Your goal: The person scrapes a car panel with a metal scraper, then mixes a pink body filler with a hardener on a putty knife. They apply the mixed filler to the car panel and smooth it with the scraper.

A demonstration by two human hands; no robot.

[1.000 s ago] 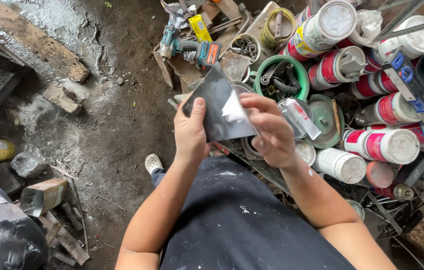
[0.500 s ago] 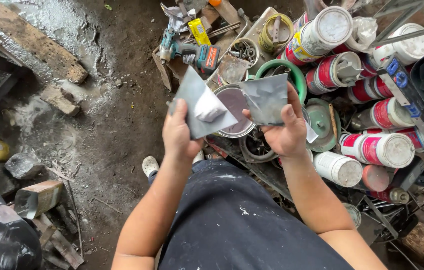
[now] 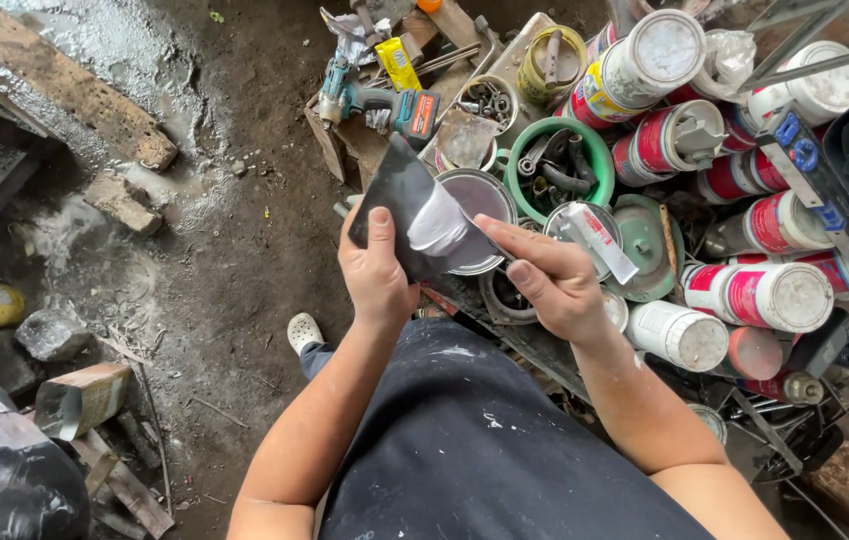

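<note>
- The view looks straight down from the person's head at two bare forearms and a dark, paint-flecked apron.
- The left hand [image 3: 376, 272] grips a flat grey metal sheet [image 3: 406, 205] by its lower edge, thumb pressed on the upper face and the other fingers curled out of sight underneath.
- The sheet is held up in front of the body, tilted, its far corner pointing away; a pale smear lies on its right part.
- The right hand [image 3: 551, 280] lies flat on the sheet's right edge, fingers held together and stretched out toward that smear, touching the metal.
- Just beyond the sheet sits an open paint tin [image 3: 477, 205] with a greyish inside.
- Near it stands a green bucket [image 3: 596, 160] holding dark metal parts.
- Red-and-white cans [image 3: 756, 295] lie stacked on their sides to the right.
- A teal cordless drill [image 3: 376, 102] lies on boards farther off.
- The dirt floor [image 3: 234, 250] to the left carries stones and wood scraps.
- A white shoe [image 3: 303, 331] shows below the left forearm.
</note>
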